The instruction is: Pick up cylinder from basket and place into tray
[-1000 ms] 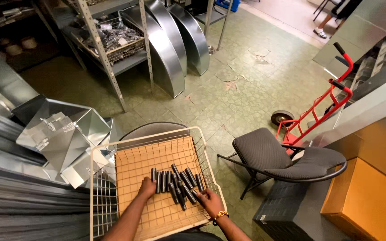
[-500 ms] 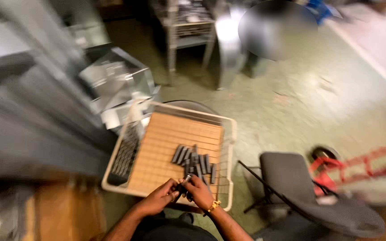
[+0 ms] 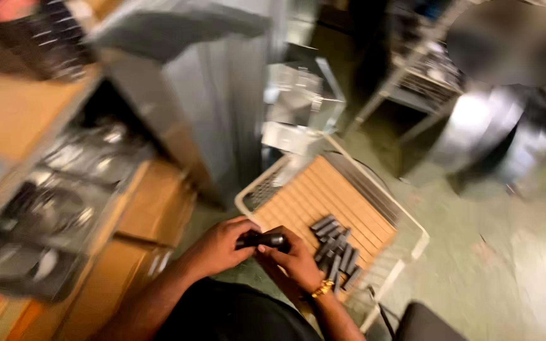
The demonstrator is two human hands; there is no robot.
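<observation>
Right over the near edge of the white wire basket [image 3: 412, 249] w/ the tan corrugated cardboard liner [image 3: 314, 199], both hands are closed around one small dark cylindrical piece [image 3: 261, 240], held level between them. Left hand [image 3: 219, 246] has its fingers curled over the left end, right hand [image 3: 295, 259] (gold bracelet on the wrist) pinches the right end, so neither is open at all. Looks like they're fitting or twisting it, tho the frame's blurry so can't say which. Progress-wise: the pile of similar dark short tubes [image 3: 336, 249] lies on the liner just beside the right hand, a dozen or so, loosely heaped. Can't tell if those are finished ones or ones waiting, they all look the same from here, so I'd guess somewhere mid-batch w/ this one piece in hand. Around it: shiny sheet-metal ducting [image 3: 222, 95] behind the basket, brown cardboard boxes [image 3: 153, 208] on the left, greenish floor [image 3: 507, 265].
</observation>
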